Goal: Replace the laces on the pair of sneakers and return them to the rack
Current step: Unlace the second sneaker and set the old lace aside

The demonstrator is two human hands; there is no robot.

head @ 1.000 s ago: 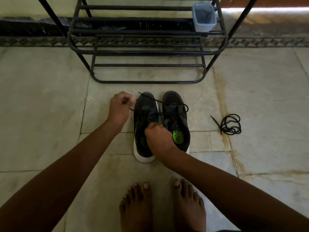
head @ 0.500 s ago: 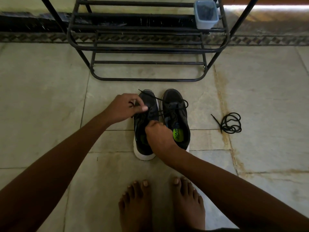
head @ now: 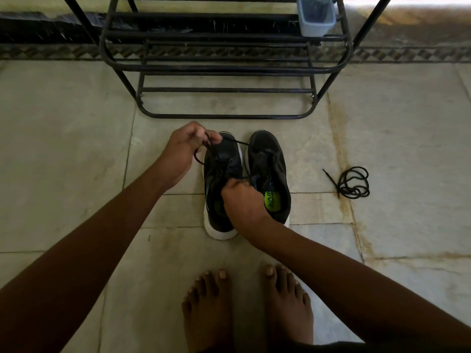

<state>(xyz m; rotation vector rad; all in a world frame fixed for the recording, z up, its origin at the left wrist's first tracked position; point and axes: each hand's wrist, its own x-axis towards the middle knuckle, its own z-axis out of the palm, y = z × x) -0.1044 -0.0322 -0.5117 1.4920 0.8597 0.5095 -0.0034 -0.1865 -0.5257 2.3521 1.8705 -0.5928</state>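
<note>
The left hand (head: 182, 151), pinching the lace (head: 204, 151), has swung back over the left shoe (head: 220, 184) mid-frame, right hand (head: 242, 197) gripping its tongue area: lacing continues.

Floor (head: 63, 154): pale stone tiles with thin dark joints; a brownish stain runs near-to-far along a joint on the right.
Skirting (head: 38, 29): dark band along the base of the far wall, flecked with pale marks.
Border strip (head: 407, 54): patterned tile band directly below the skirting, spanning left to right.
Container (head: 316, 16): small pale-blue plastic tub, far right, with dark contents that cannot be identified.
Bare feet (head: 288, 307): two, side by side at the near edge, toes pointing far.
</note>
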